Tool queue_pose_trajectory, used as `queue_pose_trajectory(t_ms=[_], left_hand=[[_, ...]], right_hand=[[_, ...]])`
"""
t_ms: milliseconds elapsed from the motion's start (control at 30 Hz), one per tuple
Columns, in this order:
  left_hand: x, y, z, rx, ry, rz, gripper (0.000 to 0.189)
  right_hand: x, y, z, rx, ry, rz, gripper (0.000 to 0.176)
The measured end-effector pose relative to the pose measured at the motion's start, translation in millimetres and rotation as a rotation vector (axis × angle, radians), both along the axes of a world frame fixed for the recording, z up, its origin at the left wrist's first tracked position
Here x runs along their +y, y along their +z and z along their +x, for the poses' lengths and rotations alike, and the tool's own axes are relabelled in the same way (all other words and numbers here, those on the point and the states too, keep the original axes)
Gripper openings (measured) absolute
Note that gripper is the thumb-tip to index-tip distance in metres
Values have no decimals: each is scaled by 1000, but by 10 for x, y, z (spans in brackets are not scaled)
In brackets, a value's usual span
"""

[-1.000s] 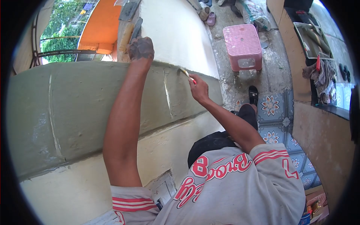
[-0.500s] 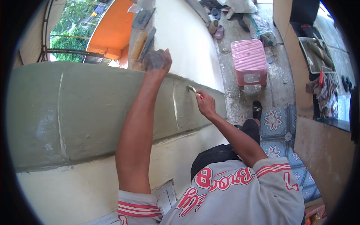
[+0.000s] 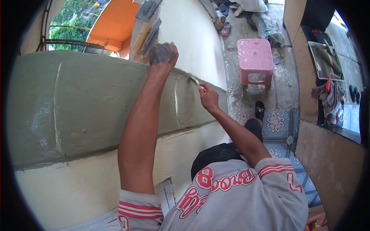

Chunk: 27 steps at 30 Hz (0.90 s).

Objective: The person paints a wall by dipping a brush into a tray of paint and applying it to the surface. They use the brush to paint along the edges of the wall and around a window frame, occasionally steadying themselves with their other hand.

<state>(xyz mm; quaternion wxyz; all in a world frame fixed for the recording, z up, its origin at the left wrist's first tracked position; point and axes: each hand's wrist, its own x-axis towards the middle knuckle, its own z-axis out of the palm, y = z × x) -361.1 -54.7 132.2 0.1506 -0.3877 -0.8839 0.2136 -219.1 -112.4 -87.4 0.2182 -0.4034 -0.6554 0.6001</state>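
My left hand (image 3: 163,54), with dark grey over its back, is at the top edge of the grey-green painted wall band (image 3: 92,104). Its fingers are curled, and what they may hold is hidden. My right hand (image 3: 209,98) is closed around a slim brush (image 3: 196,81) with a red part on its handle. The brush tip touches or nearly touches the band near its upper edge, right of a pale vertical strip (image 3: 176,98). Beyond the band rises a white wall (image 3: 190,38).
A pink stool (image 3: 255,57) stands on the concrete floor, with shoes (image 3: 222,26) and sacks (image 3: 269,29) behind it. Flat tools (image 3: 149,36) lie beyond my left hand. At right, a tray (image 3: 325,59) and rags (image 3: 332,98) are beside a mirror-like surface.
The whole view has shifted slightly, so most things appear a little higher. My right hand and the brush have moved slightly up along the band; both hands keep their closed shape.
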Motion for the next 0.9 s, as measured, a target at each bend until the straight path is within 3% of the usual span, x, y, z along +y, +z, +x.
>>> queue_pose_trajectory(t_ms=[67, 100, 133, 167, 200, 267, 400, 500, 533, 633, 667, 767, 833, 900], left_hand=[[-116, -99, -139, 159, -287, -108, 43], [-141, -144, -170, 120, -319, 50, 42], [-87, -176, -244, 39, -183, 49, 44], [-102, -136, -219, 47, -295, 53, 45], [-87, -193, -270, 49, -191, 57, 46], [-55, -62, -57, 76, -226, -26, 44], [-56, -138, -46, 76, -137, 155, 41], [-73, -144, -29, 46, -130, 213, 40], [-67, -148, -21, 34, -125, 242, 40], [4, -109, 64, 46, -75, 245, 39], [22, -113, 92, 78, -78, 217, 39], [9, -215, -4, 110, -81, 194, 38], [12, -226, -26, 87, -17, 194, 39], [111, -229, -24, 81, 56, 208, 40]], right_hand=[[-28, 130, -55, 217, -28, 21, 24], [-12, 273, -33, 290, -6, 21, 25], [40, 398, 20, 335, 28, 17, 25], [95, 461, 80, 423, 34, 15, 25], [177, 532, 181, 470, 17, 32, 26], [418, 538, 436, 324, 14, -6, 26], [1094, -187, 1081, 248, -362, -134, 26], [1969, -667, 1958, 97, -613, 15, 26], [2243, -453, 2261, 81, -692, -23, 25], [3335, -626, 3169, -56, -838, 117, 25], [3729, -720, 3430, 63, -872, 189, 28], [4707, -786, 4004, -229, -875, 343, 30], [5264, -844, 4191, -684, -752, 382, 29], [5716, -1125, 4321, -729, -622, 483, 31]])
